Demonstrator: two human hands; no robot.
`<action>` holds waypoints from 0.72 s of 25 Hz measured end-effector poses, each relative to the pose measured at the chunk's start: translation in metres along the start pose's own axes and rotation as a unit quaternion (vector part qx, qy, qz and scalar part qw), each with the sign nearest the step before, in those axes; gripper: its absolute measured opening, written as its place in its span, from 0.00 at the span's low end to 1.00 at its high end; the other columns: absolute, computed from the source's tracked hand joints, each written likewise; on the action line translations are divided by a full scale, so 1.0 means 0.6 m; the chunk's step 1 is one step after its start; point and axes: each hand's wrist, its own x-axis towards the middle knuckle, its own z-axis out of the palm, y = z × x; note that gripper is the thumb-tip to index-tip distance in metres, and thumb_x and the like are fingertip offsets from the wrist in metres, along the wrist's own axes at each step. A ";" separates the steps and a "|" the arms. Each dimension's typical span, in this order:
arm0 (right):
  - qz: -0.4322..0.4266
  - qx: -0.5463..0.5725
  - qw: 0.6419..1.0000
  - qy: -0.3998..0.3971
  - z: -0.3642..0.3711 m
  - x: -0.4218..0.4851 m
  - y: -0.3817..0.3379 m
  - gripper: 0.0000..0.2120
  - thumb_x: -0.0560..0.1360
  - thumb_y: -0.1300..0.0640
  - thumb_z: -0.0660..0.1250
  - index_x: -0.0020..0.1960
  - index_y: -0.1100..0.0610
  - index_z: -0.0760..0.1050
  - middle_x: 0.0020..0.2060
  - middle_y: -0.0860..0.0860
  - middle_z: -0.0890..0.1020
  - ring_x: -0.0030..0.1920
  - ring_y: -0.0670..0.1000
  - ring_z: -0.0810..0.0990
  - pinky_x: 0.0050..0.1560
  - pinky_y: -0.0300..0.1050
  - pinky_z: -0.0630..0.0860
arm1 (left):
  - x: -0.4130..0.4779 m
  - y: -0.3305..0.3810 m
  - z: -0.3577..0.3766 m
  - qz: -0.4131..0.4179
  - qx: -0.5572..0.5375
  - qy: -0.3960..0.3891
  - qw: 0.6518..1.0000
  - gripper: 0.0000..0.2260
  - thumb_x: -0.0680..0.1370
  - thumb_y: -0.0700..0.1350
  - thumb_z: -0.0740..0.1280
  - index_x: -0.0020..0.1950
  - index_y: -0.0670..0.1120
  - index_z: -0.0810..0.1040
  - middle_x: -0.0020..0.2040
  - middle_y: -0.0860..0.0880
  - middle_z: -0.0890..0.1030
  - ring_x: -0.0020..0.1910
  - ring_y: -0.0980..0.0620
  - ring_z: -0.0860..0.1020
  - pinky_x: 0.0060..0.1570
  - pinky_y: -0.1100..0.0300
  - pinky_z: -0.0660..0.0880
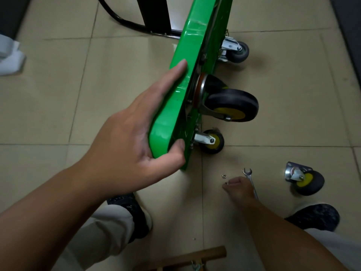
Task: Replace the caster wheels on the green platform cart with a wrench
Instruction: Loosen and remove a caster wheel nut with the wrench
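The green cart stands tipped up on its long edge on the tiled floor, its underside facing right. The left hand grips the cart's near corner: the fingers lie nearly straight along the top face and the thumb hooks round the rounded end. Three wheels are bolted to the underside: a large black wheel with a yellow hub near the middle, a smaller yellow-hubbed wheel by the near lower corner, and a grey wheel farther along. The right hand is down at the floor, fingers drawn together, pinching a small ring at the fingertips. A washer lies on the floor just beside those fingertips. The wrench lies on the floor against the hand's right side, its open end pointing away from the person. A loose wheel with its mounting plate rests on the floor well right of the wrench
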 end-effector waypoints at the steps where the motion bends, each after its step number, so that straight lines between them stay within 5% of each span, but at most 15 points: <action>1: 0.012 -0.001 1.000 0.006 0.001 0.001 0.004 0.12 0.66 0.72 0.77 0.42 0.62 0.76 0.34 0.56 0.79 0.32 0.49 0.74 0.26 0.29 0.69 | -0.001 0.000 0.000 0.000 0.000 -0.001 1.000 0.41 0.72 0.49 0.69 0.82 0.53 0.54 0.77 0.57 0.67 0.70 0.55 0.73 0.63 0.50 0.76; 12: 0.000 -0.050 0.998 0.030 0.008 0.001 0.033 0.12 0.66 0.68 0.79 0.40 0.63 0.75 0.30 0.52 0.75 0.33 0.53 0.74 0.28 0.31 0.67 | 0.003 0.000 0.004 0.010 -0.016 -0.011 1.000 0.41 0.72 0.48 0.69 0.82 0.49 0.54 0.77 0.55 0.67 0.70 0.51 0.74 0.63 0.49 0.76; 15: -0.042 -0.010 0.998 0.045 -0.015 0.009 0.024 0.12 0.66 0.68 0.79 0.42 0.64 0.75 0.32 0.55 0.77 0.33 0.49 0.78 0.35 0.34 0.75 | 0.003 0.001 0.003 0.008 -0.020 -0.012 1.000 0.41 0.72 0.49 0.68 0.82 0.50 0.54 0.76 0.55 0.68 0.65 0.51 0.77 0.59 0.47 0.78; 18: -0.078 -0.061 0.986 0.133 -0.055 0.030 0.026 0.12 0.69 0.64 0.77 0.47 0.59 0.76 0.42 0.57 0.80 0.43 0.57 0.80 0.44 0.44 0.76 | 0.003 0.001 0.003 0.007 -0.020 -0.012 1.000 0.41 0.72 0.50 0.68 0.83 0.51 0.54 0.76 0.56 0.68 0.61 0.48 0.78 0.55 0.43 0.78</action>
